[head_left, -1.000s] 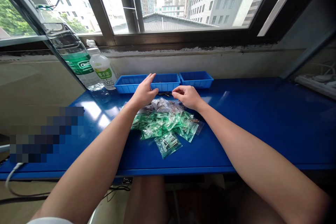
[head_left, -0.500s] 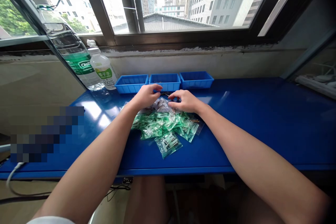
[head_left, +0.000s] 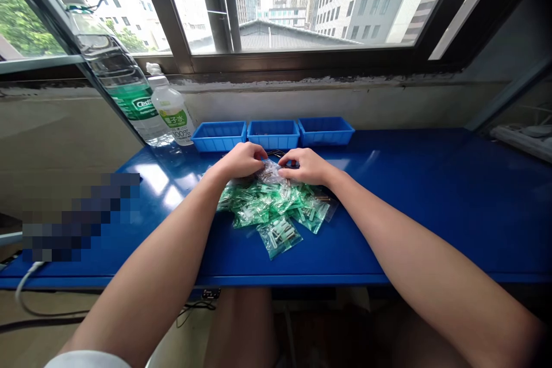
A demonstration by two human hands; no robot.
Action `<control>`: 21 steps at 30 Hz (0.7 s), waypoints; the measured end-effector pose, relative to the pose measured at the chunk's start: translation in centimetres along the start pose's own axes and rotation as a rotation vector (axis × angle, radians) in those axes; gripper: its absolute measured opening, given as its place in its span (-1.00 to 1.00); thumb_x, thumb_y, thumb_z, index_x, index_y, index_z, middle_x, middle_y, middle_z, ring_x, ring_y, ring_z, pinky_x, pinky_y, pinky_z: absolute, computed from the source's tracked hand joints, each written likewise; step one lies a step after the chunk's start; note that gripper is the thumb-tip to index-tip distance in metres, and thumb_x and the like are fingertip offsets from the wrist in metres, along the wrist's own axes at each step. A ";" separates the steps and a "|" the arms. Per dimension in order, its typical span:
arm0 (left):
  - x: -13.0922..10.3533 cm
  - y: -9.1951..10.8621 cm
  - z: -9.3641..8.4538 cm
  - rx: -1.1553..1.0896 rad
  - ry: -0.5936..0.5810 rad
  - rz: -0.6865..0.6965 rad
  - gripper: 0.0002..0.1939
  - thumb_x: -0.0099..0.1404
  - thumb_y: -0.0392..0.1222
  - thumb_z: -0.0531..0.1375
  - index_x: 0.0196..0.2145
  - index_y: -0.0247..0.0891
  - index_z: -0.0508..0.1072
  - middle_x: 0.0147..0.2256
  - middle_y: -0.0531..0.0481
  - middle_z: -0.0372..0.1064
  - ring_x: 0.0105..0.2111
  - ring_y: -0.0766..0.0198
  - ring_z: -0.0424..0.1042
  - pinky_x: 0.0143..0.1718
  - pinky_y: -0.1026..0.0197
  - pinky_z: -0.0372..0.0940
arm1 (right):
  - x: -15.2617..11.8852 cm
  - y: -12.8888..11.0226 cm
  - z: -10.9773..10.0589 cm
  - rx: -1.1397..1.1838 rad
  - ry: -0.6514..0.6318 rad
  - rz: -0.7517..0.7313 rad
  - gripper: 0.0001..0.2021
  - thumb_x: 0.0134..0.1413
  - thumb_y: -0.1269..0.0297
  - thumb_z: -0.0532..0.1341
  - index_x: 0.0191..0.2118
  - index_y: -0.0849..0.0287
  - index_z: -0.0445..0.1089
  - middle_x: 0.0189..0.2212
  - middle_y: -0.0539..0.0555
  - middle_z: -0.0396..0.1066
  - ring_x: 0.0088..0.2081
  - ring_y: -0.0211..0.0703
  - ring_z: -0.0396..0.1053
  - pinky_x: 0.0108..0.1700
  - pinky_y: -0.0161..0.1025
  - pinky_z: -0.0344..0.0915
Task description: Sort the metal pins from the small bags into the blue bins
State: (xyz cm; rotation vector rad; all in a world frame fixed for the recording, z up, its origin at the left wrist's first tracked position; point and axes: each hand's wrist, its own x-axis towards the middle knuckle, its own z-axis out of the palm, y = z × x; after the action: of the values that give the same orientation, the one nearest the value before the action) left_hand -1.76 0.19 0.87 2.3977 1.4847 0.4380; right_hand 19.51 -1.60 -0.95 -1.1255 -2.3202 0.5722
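Left hand [head_left: 245, 160] bent over clear bags [head_left: 270, 171], fingers curled; right hand [head_left: 308, 167] opposite, thumb and forefinger slightly parted, tips at same bags. From my remote seat, can't tell whether either pinches plastic. Green bags [head_left: 263, 206] heaped nearer on blue table [head_left: 409, 207]. Three trays [head_left: 273, 142] sit below window [head_left: 293, 29], bottles [head_left: 175, 118] at left. Thin dark pieces [head_left: 276, 153] beyond hands, partly hidden, hard for me to identify.

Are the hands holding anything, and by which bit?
It can't be told for sure: the left hand and right hand are at either side of a clear plastic bag, but whether they pinch its edges is too small to see.
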 end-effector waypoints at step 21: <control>0.0 0.7 0.4 -0.545 0.227 0.264 -0.86 0.17 -0.18 0.19 -0.33 -0.27 0.36 -0.50 0.10 0.25 -0.51 0.40 0.20 -0.49 0.32 0.13 | -0.1 -0.5 0.3 0.405 0.089 -0.020 -0.68 -0.07 0.25 0.26 -0.16 0.23 0.53 -0.30 0.10 0.53 -0.34 -0.17 0.39 -0.36 -0.27 0.26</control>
State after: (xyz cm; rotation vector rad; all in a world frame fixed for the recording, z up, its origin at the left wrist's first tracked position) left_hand -1.05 -0.12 0.75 2.1435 0.9524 1.0533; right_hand 19.10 -2.03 -0.91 -0.9136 -2.0153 0.9154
